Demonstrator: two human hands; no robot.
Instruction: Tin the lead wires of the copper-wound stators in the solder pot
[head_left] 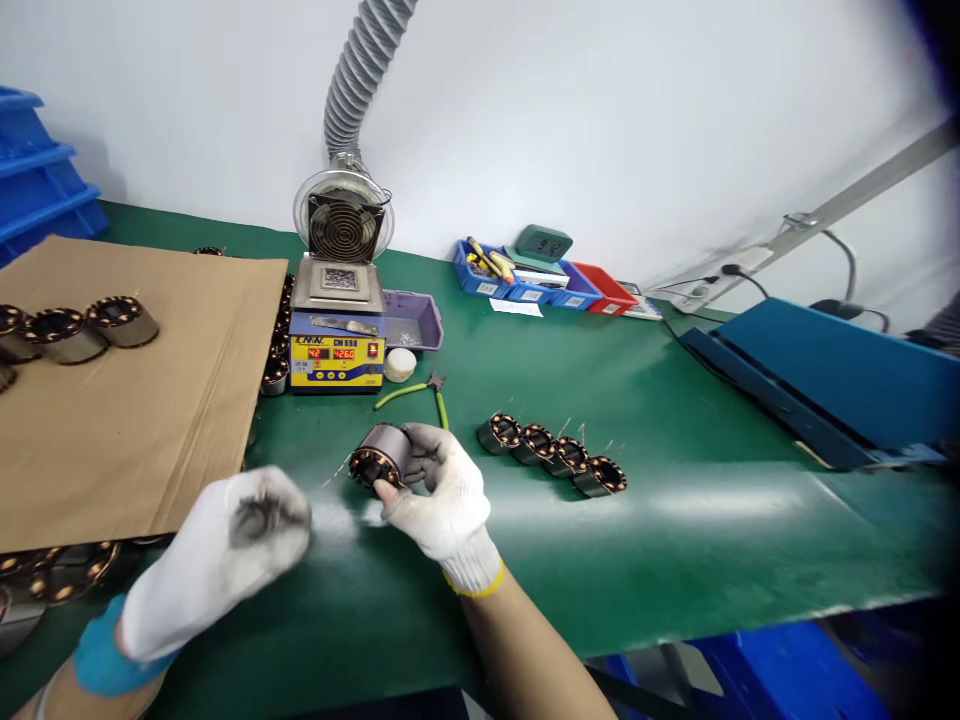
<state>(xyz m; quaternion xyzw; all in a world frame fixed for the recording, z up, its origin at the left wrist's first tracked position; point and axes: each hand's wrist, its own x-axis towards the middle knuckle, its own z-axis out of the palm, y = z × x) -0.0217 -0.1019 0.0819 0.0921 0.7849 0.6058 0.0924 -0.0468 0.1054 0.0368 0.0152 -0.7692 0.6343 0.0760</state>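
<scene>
My right hand (442, 495), in a white glove with the thumb tip bare, is closed around a motor stator (382, 455). The stator is a steel ring with copper windings inside and thin wire ends sticking out at its left; it is tilted with the open face toward me. My left hand (232, 545), gloved and smeared by motion, is to the left of the stator, apart from it, near the edge of the cardboard; its fingers look curled but are blurred. To the right, a row of several stators (566, 457) lies on the green table (675, 560).
Cardboard (150, 440) at left carries several stators (124, 320), with more beneath. Behind stand a solder pot (337, 350) with a fume hose (364, 75), green-handled cutters (416, 390), a purple tray (412, 318) and small bins (480, 280). A blue panel (832, 380) lies right.
</scene>
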